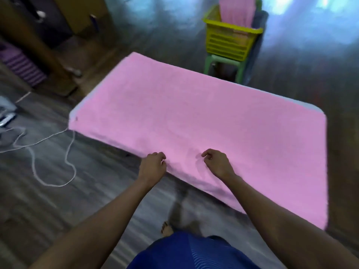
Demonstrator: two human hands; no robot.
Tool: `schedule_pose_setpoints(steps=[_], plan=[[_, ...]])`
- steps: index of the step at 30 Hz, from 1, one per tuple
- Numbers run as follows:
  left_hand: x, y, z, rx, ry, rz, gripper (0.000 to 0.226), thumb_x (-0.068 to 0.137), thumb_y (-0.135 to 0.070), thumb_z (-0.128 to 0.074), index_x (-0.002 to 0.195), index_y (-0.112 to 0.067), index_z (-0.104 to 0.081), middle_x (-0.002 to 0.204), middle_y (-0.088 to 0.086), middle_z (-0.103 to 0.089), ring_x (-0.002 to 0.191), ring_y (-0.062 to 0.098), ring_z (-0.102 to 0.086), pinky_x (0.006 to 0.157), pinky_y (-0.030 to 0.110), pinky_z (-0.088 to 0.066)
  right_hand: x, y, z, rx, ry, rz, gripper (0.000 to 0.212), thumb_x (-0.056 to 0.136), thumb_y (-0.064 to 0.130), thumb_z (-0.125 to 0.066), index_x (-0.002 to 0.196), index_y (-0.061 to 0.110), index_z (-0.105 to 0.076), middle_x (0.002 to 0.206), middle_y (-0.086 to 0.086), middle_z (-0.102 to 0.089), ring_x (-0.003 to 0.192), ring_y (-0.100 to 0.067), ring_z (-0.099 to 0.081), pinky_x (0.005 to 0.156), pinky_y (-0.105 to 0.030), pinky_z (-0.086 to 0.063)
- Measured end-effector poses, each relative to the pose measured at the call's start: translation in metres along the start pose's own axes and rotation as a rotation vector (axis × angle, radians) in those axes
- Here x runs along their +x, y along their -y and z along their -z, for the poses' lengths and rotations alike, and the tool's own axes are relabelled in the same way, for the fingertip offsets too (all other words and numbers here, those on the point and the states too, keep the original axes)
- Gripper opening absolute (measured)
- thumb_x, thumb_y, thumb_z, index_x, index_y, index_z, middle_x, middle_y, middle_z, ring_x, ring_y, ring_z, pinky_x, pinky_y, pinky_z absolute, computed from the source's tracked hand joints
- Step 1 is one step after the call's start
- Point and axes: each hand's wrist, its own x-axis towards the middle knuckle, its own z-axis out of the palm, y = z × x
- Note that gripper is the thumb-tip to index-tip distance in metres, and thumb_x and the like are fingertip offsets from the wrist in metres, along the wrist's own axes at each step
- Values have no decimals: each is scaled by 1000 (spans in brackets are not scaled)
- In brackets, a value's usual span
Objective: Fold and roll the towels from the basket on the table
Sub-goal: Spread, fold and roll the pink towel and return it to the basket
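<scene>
Pink towel [194, 117] lies flat over the table, long axis running left-right across the person. Both hands at towel's near edge: left hand [153, 166] and right hand [216, 164] curled, seemingly pinching the hem; the rest lies beyond both hands, so folding goes away.

Two hands are in view, a left hand [153, 165] and a right hand [217, 163]. There is one worktop [310, 108], with only slivers of its pale edge showing. One pink towel [194, 113] lies spread on it. One yellow basket [229, 40] stands on one green stool [221, 65], and one more pink towel [236, 10] hangs from the basket. One white cable [48, 150] trails over the floor. One bare foot [166, 229] shows.
</scene>
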Motion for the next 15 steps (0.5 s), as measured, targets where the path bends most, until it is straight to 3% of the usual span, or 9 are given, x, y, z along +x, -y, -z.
schedule_pose_setpoints(steps=[5,15], plan=[[-8,111,70,8,-96,181,20,93,-21,-51,102,-13,-67,97,5,-69,91,24,-63,74,34,-44,39,129,-82,-10,148,169,31,87,11,-43,96,29,-67,88,6,-67,74,-16,-60,66,-27,-46],[-5,295,165,-101,-260,524,16,88,-19,-54,87,-16,-69,88,4,-71,85,28,-65,76,39,-50,103,332,-229,15,356,354,28,87,10,-51,99,22,-73,97,7,-68,89,-10,-59,78,-18,-38]])
